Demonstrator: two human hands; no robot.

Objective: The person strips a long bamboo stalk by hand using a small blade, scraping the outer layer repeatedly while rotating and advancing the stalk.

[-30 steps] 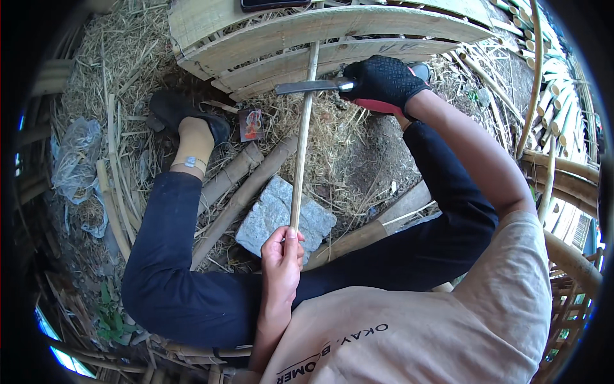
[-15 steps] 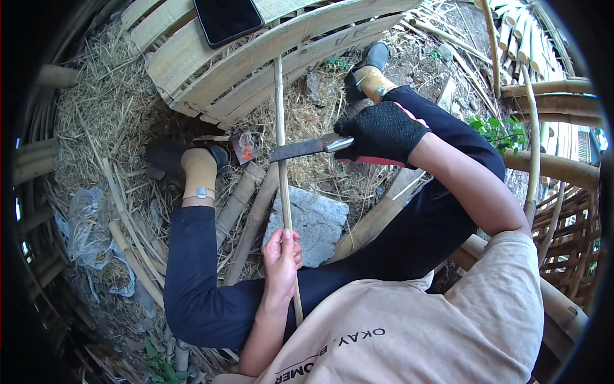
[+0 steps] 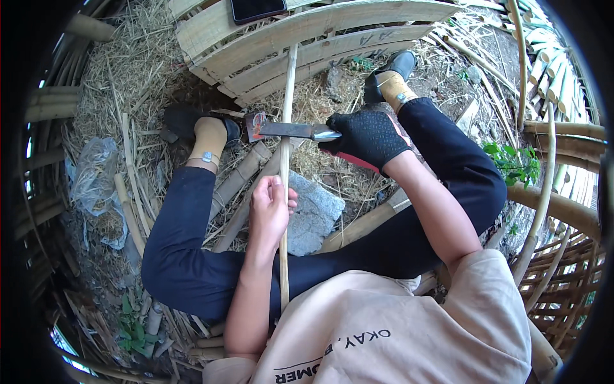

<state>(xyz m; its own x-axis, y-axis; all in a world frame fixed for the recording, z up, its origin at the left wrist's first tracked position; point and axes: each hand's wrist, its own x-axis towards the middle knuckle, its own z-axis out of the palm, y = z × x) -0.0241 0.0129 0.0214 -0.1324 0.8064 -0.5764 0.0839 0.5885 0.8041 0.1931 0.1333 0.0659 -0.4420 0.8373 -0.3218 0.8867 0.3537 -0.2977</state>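
Note:
A long pale bamboo strip (image 3: 290, 96) runs from the slatted wooden crate down to my lap. Bare and curled, my left hand (image 3: 270, 208) has its fingers wrapped loosely round the strip, the fingertips showing on its right side. My right hand (image 3: 368, 137), in a black glove with a red edge, is closed on the handle of a knife (image 3: 291, 130). The knife's broad dark blade lies crosswise over the strip, above my left hand, its tip past the strip's left side. My palm hides most of the handle.
The slatted crate (image 3: 256, 72) stands ahead with a phone (image 3: 257, 9) on top. A grey stone block (image 3: 312, 211) sits between my legs, beside bamboo pieces (image 3: 240, 179). Straw covers the ground. Plastic sheeting (image 3: 96, 179) lies left; bamboo rails (image 3: 553, 208) stand right.
My left hand has moved farther up the strip, closer to the knife. The blade now reaches farther left across the strip. The whole view has shifted somewhat.

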